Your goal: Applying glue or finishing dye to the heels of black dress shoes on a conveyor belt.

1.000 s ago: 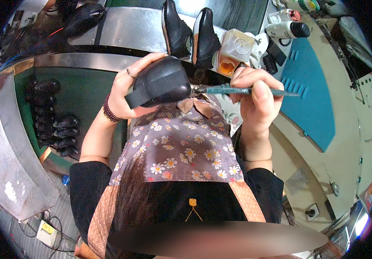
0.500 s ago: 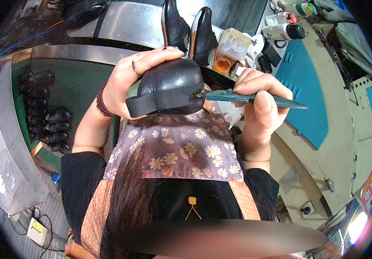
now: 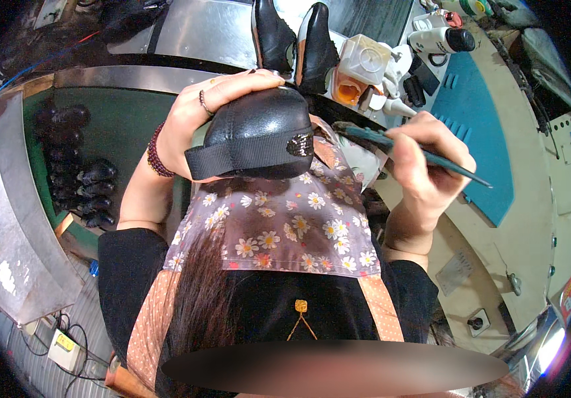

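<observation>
Your left hand (image 3: 189,123) grasps the black shoe (image 3: 259,119), upper centre of the frame; your right hand (image 3: 424,156) pinches the brush (image 3: 368,136), apart from it. Better keep the shoe steady and spread thinly the shiny patch (image 3: 300,144) on the strap (image 3: 245,156).

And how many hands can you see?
2. The left hand holds a rounded black piece by its left side; the right hand holds a slim dark-green tool off to the right. Another could be hidden, but none shows.
</observation>
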Motion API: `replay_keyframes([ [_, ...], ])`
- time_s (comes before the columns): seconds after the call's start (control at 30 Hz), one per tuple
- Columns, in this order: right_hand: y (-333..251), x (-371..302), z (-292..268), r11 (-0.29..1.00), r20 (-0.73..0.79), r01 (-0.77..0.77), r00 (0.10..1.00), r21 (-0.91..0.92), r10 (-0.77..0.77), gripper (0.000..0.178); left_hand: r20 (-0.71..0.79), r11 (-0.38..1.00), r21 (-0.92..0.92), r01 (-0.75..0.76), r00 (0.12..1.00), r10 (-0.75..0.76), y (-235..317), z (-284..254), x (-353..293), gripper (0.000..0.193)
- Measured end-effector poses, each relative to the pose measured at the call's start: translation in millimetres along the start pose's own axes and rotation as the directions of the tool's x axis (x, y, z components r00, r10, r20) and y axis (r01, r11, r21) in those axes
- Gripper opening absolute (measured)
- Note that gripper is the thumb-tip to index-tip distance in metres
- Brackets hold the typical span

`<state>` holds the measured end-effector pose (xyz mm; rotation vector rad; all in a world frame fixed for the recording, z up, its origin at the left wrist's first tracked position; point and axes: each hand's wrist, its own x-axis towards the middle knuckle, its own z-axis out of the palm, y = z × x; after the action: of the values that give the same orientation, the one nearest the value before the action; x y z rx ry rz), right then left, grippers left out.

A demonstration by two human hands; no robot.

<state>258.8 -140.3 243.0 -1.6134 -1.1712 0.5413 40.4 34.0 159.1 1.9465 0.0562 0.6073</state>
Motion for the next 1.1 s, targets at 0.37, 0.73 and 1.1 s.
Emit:
replay_keyframes([
  [0.37, -21, 1, 20, 0.937, -0.095, 0.049, 0.995, 0.346, -0.017, 0.032, 0.108, 0.994, -0.109, -0.021, 0.994, 0.032, -9, 4, 4, 0.087],
  [0.73, -28, 3, 20, 0.945, -0.082, 0.000, 0.996, 0.326, 0.028, 0.020, 0.177, 0.998, -0.055, -0.012, 0.984, 0.022, 1, 2, 10, 0.088],
  [1.1, -27, -4, 20, 0.913, -0.026, -0.022, 0.999, 0.407, 0.035, 0.025, 0.172, 0.998, -0.042, -0.042, 0.984, 0.048, 2, 3, 10, 0.084],
])
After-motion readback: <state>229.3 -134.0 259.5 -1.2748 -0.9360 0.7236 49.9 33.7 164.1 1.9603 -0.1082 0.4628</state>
